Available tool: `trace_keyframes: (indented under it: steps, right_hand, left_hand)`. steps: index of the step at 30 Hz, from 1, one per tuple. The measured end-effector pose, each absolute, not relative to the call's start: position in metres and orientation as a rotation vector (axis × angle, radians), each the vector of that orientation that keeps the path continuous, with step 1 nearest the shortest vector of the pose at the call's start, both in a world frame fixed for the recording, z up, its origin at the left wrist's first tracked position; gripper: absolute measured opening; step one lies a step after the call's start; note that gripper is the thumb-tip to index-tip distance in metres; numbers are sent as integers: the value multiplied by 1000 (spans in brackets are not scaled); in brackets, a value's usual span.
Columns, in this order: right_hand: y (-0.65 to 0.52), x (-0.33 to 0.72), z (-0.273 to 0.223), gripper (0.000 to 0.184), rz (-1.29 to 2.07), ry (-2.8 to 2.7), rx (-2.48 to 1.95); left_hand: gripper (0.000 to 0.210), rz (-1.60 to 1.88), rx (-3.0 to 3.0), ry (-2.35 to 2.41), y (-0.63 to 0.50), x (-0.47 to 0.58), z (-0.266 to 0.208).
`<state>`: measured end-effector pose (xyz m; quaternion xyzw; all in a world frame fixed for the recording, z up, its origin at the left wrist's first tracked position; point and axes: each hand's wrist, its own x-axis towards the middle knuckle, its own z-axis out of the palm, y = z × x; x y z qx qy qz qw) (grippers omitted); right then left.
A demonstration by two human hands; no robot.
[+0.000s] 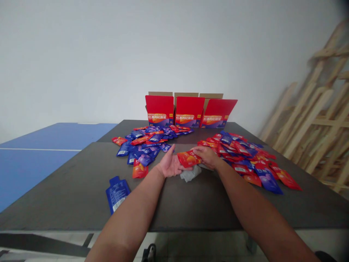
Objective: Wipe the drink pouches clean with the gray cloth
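Observation:
My right hand (207, 156) pinches one end of a red pouch (188, 159) with orange print, held level over the middle of the table. My left hand (170, 164) is palm up beside the pouch's other end, thumb spread and fingers stretched partly beneath it. Below both hands lies a crumpled pale grey cloth or tissue (191, 174); whether my right hand also touches it I cannot tell. Close by my left forearm, a single blue pouch (117, 193) lies flat, barcode side up, partly hidden by the arm.
Mixed red and blue pouches form a left pile (147, 151) and a larger right pile (242, 156) on the dark table (196, 207). At the back stand three red cartons (190, 111) with raised flaps. A blue table (54, 153) adjoins left; wooden frames (319, 120) lean at right.

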<state>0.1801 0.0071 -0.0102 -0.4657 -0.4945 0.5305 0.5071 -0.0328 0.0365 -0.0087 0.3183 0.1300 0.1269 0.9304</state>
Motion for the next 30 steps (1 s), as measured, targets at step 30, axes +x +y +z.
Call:
trace_keyframes:
  steps: [30]
  right_hand:
    - [-17, 151, -4, 27, 23, -2315, -1006]
  left_hand:
    - [52, 901, 458, 284, 42, -25, -5]
